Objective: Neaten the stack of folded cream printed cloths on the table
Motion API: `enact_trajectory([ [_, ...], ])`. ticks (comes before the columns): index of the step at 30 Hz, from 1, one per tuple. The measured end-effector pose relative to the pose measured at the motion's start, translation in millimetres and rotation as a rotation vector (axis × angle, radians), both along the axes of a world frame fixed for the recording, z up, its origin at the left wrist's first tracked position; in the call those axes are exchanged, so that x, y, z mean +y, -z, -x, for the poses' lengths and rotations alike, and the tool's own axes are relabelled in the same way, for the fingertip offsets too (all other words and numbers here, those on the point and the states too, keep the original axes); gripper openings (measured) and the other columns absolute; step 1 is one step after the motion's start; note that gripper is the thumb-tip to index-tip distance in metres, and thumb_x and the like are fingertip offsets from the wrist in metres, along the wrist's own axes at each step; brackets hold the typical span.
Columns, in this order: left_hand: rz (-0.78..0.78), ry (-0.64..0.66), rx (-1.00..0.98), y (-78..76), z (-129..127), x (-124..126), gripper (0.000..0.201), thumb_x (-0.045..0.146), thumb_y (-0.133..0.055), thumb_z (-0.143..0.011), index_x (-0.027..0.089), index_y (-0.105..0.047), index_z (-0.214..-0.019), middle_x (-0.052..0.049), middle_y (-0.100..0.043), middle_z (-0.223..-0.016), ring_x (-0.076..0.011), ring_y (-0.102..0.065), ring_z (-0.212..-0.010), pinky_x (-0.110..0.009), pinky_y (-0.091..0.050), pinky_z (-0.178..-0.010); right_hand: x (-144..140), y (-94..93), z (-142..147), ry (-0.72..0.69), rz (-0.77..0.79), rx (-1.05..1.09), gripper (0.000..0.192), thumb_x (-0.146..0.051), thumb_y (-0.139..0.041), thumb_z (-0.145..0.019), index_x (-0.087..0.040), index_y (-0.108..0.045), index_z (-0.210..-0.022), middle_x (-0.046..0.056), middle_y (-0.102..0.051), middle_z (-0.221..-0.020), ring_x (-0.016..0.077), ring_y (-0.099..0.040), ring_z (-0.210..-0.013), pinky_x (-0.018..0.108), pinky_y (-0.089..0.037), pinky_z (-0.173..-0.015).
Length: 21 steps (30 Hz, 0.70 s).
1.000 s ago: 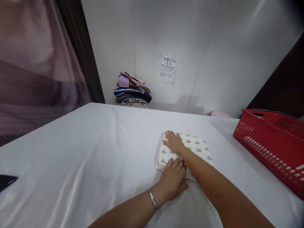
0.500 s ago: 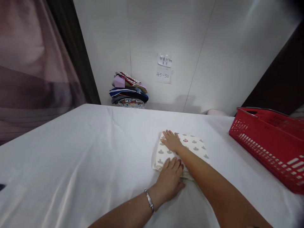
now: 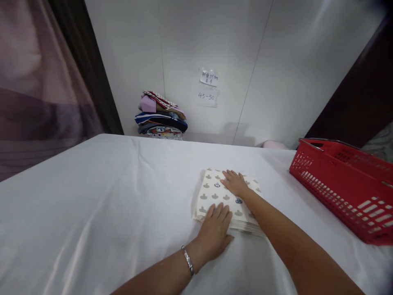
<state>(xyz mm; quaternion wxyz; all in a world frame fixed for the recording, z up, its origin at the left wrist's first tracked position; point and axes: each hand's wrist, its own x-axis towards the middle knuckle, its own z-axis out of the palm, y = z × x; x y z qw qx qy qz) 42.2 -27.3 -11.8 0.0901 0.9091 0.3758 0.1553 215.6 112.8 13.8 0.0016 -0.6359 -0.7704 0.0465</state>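
A folded white cloth (image 3: 215,196) with grey mushroom-like prints and a few small blue motifs lies flat on the white-covered table (image 3: 123,196). Several layers show along its near edge. My right hand (image 3: 236,184) rests palm down on the cloth's upper right part, fingers spread. At the near edge, my left hand (image 3: 215,233) lies flat with its fingertips on the cloth and its thumb out to the side. A silver bracelet (image 3: 187,260) circles my left wrist. My right forearm covers the cloth's lower right corner.
To the right stands a red plastic basket (image 3: 344,188) with a metal handle. Beyond the table's far edge is a stack of folded fabrics (image 3: 161,116) against the wall. Two paper labels (image 3: 208,96) are on the wall. A curtain (image 3: 39,90) hangs at the left.
My right hand has slid right across the cloth, from its upper left part. My left hand stays at the near edge. The whole view has shifted slightly.
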Motion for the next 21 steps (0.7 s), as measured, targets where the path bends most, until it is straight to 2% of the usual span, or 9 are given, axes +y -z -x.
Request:
enact_trajectory([
  [3, 0.026, 0.002, 0.018, -2.0, 0.8, -0.5, 0.060, 0.047, -0.047, -0.086, 0.017, -0.036, -0.137, -0.009, -0.030, -0.146, -0.0281, -0.020, -0.137, -0.048, -0.016, -0.114, 2.1, 3.5, -2.5, -0.008, 0.015, 0.014, 0.059, -0.052, -0.025, -0.092, -0.024, -0.023, -0.144, 0.006, -0.021, -0.151, 0.0252, -0.014, -0.138, 0.050, -0.011, -0.109],
  [6, 0.023, 0.006, 0.001, -3.0, 1.0, -3.1, 0.064, 0.052, -0.046, -0.086, 0.017, -0.035, -0.138, -0.010, -0.030, -0.146, -0.0277, -0.020, -0.137, -0.047, -0.015, -0.114, 2.8, -0.8, -9.0, -0.003, 0.031, 0.047, 0.060, -0.053, -0.025, -0.092, -0.023, -0.026, -0.143, 0.007, -0.022, -0.150, 0.0249, -0.015, -0.138, 0.049, -0.011, -0.109],
  [9, 0.019, 0.003, -0.059, -7.0, 0.5, -4.5, 0.069, 0.060, -0.044, -0.083, 0.017, -0.036, -0.136, -0.010, -0.034, -0.145, -0.0276, -0.024, -0.136, -0.047, -0.017, -0.114, -6.3, -4.3, -32.1, 0.154, -0.038, 0.178, 0.059, -0.048, -0.030, -0.091, -0.019, -0.031, -0.142, 0.008, -0.024, -0.149, 0.0238, -0.016, -0.138, 0.048, -0.010, -0.110],
  [13, 0.040, -0.037, -0.198, -21.1, 8.2, 9.5, 0.053, 0.053, -0.042, -0.088, 0.019, -0.045, -0.129, -0.007, -0.046, -0.136, -0.0234, -0.036, -0.130, -0.043, -0.024, -0.111, -35.9, 1.2, -73.7, 0.383, -0.118, 0.383, 0.062, -0.044, -0.037, -0.088, -0.012, -0.032, -0.141, 0.012, -0.031, -0.146, 0.0224, -0.027, -0.135, 0.040, -0.021, -0.110],
  [15, 0.024, -0.154, -0.286, -26.2, 19.0, 24.8, 0.044, 0.045, -0.041, -0.090, 0.019, -0.048, -0.126, -0.007, -0.046, -0.136, -0.0234, -0.035, -0.130, -0.043, -0.023, -0.111, -54.3, 6.9, -87.8, 0.531, -0.095, 0.614, 0.069, -0.048, -0.045, -0.084, -0.012, -0.030, -0.141, 0.013, -0.037, -0.142, 0.0240, -0.037, -0.129, 0.037, -0.029, -0.107],
  [17, 0.056, -0.332, -0.368, -26.4, 32.4, 41.9, 0.043, 0.039, -0.042, -0.090, 0.016, -0.049, -0.125, -0.010, -0.043, -0.138, -0.0244, -0.033, -0.132, -0.042, -0.024, -0.110, -72.0, 11.8, -94.2, 0.648, -0.051, 0.828, 0.077, -0.050, -0.052, -0.080, -0.015, -0.028, -0.143, 0.013, -0.044, -0.138, 0.0243, -0.047, -0.121, 0.036, -0.035, -0.103],
  [19, 0.216, -0.497, -0.437, -22.5, 44.8, 56.3, 0.049, 0.039, -0.046, -0.087, 0.012, -0.045, -0.128, -0.014, -0.041, -0.139, -0.0264, -0.035, -0.130, -0.039, -0.028, -0.108, -87.4, 14.0, -94.5, 0.697, -0.009, 0.944, 0.082, -0.052, -0.056, -0.077, -0.018, -0.024, -0.144, 0.012, -0.049, -0.133, 0.0236, -0.055, -0.113, 0.035, -0.040, -0.100],
  [21, 0.439, -0.604, -0.516, -17.7, 52.9, 65.4, 0.055, 0.042, -0.048, -0.085, 0.013, -0.042, -0.132, -0.015, -0.045, -0.135, -0.0272, -0.044, -0.123, -0.036, -0.034, -0.103, -100.2, 12.6, -91.8, 0.724, 0.026, 1.004, 0.086, -0.053, -0.059, -0.075, -0.019, -0.022, -0.145, 0.011, -0.054, -0.127, 0.0236, -0.059, -0.106, 0.036, -0.044, -0.096],
])
